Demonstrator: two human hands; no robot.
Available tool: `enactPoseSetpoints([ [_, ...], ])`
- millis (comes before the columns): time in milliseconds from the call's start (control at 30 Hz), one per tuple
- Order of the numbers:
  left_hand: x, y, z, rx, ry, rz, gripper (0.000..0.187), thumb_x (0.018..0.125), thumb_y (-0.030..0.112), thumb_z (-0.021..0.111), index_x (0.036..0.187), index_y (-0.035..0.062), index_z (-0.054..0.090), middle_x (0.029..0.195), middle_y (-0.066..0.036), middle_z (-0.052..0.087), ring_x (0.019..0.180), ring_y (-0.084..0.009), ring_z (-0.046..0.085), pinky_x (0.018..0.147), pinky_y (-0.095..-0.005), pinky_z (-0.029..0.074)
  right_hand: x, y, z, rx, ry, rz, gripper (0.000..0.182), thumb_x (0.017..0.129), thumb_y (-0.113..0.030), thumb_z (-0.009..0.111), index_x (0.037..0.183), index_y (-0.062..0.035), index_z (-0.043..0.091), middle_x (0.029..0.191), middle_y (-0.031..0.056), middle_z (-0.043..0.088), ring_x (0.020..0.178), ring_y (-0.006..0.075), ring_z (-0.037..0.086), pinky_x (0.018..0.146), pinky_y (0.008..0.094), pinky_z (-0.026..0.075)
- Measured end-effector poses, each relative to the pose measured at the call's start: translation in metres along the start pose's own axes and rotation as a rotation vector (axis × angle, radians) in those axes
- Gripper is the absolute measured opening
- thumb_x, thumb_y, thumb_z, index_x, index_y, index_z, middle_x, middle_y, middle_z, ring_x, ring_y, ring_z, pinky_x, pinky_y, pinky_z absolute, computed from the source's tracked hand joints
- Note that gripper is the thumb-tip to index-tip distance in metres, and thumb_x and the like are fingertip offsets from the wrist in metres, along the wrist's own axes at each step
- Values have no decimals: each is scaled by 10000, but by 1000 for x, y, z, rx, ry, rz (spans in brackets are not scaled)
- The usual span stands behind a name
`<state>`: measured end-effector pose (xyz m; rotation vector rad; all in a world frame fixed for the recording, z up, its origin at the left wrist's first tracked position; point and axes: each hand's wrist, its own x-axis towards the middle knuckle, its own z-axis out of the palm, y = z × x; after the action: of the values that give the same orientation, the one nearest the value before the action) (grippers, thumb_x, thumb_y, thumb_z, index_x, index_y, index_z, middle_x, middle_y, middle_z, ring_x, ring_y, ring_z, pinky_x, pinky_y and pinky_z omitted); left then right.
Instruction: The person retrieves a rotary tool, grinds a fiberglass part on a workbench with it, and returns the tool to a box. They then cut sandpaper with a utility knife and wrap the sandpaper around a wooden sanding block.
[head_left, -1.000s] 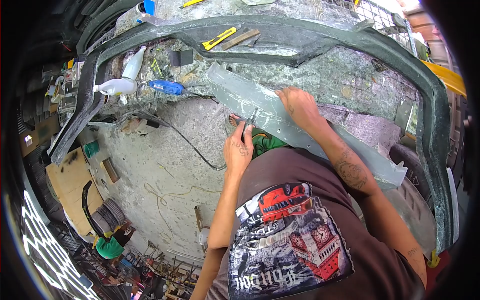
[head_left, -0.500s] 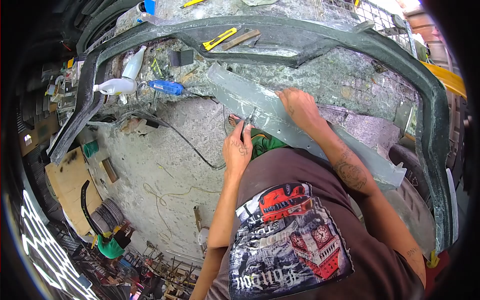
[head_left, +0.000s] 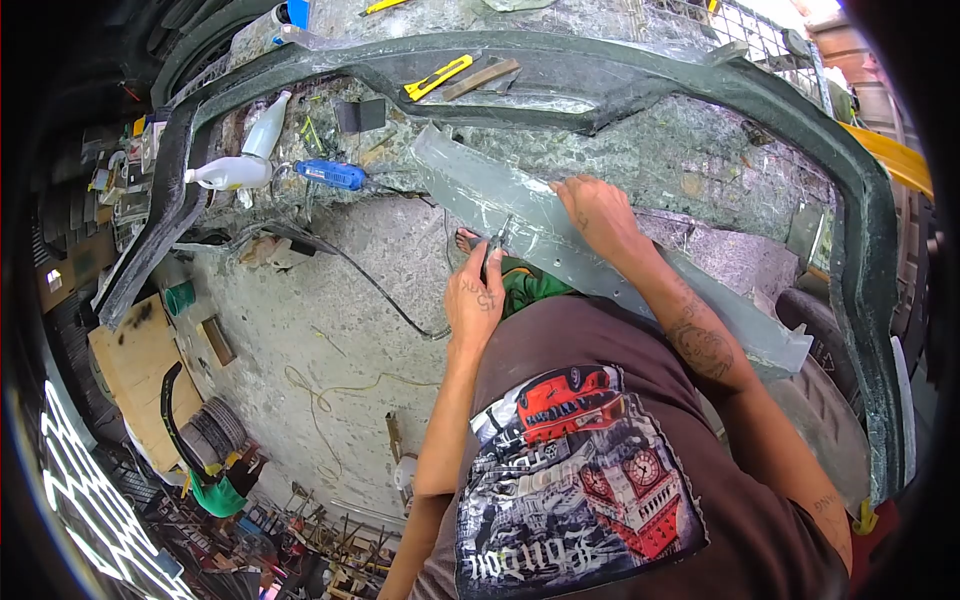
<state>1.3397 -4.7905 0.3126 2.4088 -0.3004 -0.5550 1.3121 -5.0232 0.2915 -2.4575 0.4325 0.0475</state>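
Observation:
A long grey panel [head_left: 500, 190], scratched and with small holes, lies slanting in front of my body. Its far left end overlaps the bench edge. At its upper edge, my right hand [head_left: 597, 212] is closed, fingers curled over the rim. My left hand [head_left: 473, 298] pinches a dark, slim handheld tool [head_left: 492, 254] below the panel's lower edge. The tool's thin tip points up at a whitish, scraped patch on the panel; its exact kind I cannot tell. A black cord [head_left: 385, 297] loops near my left wrist.
On the cluttered bench [head_left: 720, 150] lies a large dark bumper-like frame [head_left: 600, 55], with a yellow utility knife [head_left: 438, 77] and a wooden strip [head_left: 482, 79] on it. A blue power tool [head_left: 330, 174] and two white bottles [head_left: 232, 173] are at left. A rope [head_left: 325, 395] trails over the floor.

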Motion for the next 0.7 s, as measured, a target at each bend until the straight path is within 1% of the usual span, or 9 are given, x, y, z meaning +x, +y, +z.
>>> enactPoseSetpoints([
  [333, -1, -4, 2, 6, 4, 13, 380, 1002, 307, 570, 1156, -19, 686, 942, -286, 701, 862, -468, 682, 738, -498, 528, -1, 0, -1, -13, 10, -34, 366, 1021, -286, 535, 843, 11, 653, 850, 219, 670, 760, 438, 652, 659, 515, 517],
  [600, -1, 3, -2, -12, -9, 25, 349, 1008, 299, 560, 1147, -1, 673, 891, -281, 689, 823, -481, 666, 695, -516, 508, 0, 2, 0, -11, -4, -24, 377, 1026, -291, 525, 851, 15, 657, 856, 218, 672, 757, 434, 657, 663, 517, 518],
  [700, -1, 3, -1, 2, 0, 16, 347, 1010, 298, 557, 1145, 0, 672, 895, -281, 689, 827, -476, 668, 701, -511, 508, 0, 1, 0, -20, -6, -20, 378, 1026, -291, 526, 851, 17, 658, 856, 217, 672, 760, 433, 659, 664, 518, 518],
])
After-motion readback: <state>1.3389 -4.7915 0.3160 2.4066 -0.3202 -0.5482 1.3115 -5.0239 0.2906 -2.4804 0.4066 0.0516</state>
